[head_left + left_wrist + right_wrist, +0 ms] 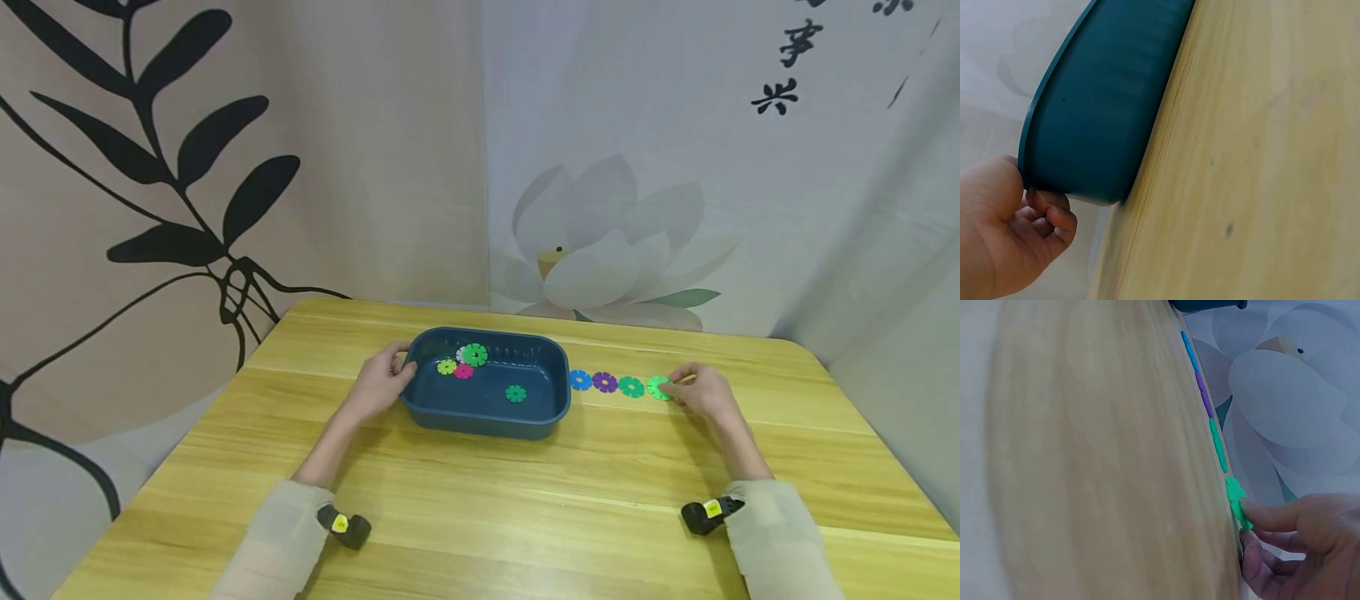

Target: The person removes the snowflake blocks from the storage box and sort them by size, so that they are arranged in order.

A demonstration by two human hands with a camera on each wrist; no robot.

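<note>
My left hand [381, 382] grips the left rim of a dark blue plastic basin [480, 421], thumb over the edge and fingers curled outside, as the left wrist view shows. Inside the basin lie several notched snowflake discs: a green disc [475, 355], a yellow disc [446, 367], a pink disc [464, 372], a partly covered white one and a darker green disc [515, 393]. To the right, my right hand [703, 390] pinches a bright green snowflake disc [1235, 499] between thumb and fingers, slightly tilted at the table. It is at the right end of a row of discs.
From the basin's right side the row runs through a blue disc [580, 380], a purple disc [604, 382] and a teal-green disc [632, 387]. All lie flat on the wooden table [525, 508]. A printed curtain [390, 167] hangs behind the table's far edge.
</note>
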